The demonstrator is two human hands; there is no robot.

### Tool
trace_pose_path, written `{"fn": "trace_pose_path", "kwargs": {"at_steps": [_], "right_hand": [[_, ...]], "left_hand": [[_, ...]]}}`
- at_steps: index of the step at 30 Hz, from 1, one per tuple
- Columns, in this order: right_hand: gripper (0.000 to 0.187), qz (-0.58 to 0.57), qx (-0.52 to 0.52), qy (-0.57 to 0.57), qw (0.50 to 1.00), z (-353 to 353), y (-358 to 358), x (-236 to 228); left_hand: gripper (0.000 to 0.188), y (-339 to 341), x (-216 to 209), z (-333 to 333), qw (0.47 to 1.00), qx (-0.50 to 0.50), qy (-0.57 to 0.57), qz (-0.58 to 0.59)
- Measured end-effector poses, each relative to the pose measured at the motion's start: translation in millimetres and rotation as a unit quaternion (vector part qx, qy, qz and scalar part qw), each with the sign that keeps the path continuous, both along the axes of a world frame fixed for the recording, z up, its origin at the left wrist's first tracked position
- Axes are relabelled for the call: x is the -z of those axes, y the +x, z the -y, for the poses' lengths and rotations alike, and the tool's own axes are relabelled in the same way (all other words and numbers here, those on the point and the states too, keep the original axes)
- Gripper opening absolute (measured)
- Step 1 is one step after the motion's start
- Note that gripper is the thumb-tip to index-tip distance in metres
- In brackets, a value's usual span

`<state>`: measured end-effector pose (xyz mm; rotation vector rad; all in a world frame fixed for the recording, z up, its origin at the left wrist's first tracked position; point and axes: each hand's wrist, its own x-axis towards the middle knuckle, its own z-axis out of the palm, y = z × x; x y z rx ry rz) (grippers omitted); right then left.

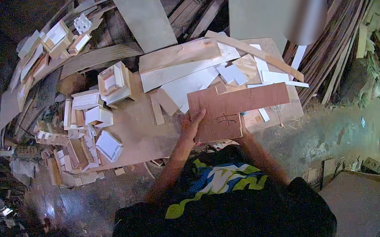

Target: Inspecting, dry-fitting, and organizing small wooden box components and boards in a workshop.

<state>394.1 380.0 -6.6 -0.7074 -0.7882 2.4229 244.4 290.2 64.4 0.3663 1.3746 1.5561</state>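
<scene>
A reddish-brown, L-shaped wooden board (217, 110) is held up in front of me, its long arm reaching to the right. It has a dark hand-drawn mark low on its face. My left hand (194, 126) is closed on its left edge, thumb on the front and the other fingers mostly hidden behind. At the lower right corner, my right hand (244, 131) grips the board from behind, its fingers largely covered by it. Beyond the board, white and bare wood offcuts (204, 80) lie on a brown worktable (142, 137).
Small white-and-wood box assemblies (115, 83) crowd the table's left part, with more loose pieces (77, 152) near its left edge. Tall panels (252, 5) lean at the back. Long thin strips (344, 16) are stacked to the right. A grey-brown sheet (361, 201) lies at the lower right.
</scene>
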Motion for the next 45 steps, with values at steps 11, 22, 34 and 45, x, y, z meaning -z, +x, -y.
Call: {"fn": "trace_pose_path", "kwargs": {"at_steps": [11, 22, 34, 45], "right_hand": [[0.056, 0.054, -0.007, 0.164, 0.985, 21, 4, -24], [0.054, 0.021, 0.051, -0.076, 0.996, 33, 3, -34], [0.042, 0.011, -0.033, 0.005, 0.999, 28, 4, -12], [0.013, 0.133, -0.028, 0.164, 0.977, 29, 13, 10]], "left_hand": [[0.053, -2, 10, 9, 0.999, 0.014, -0.022, -0.023], [0.038, -5, -22, 18, 0.985, 0.012, 0.035, -0.171], [0.038, -23, -23, 28, 0.979, -0.029, -0.062, -0.191], [0.033, -61, 23, 49, 0.986, -0.127, -0.047, -0.094]]}}
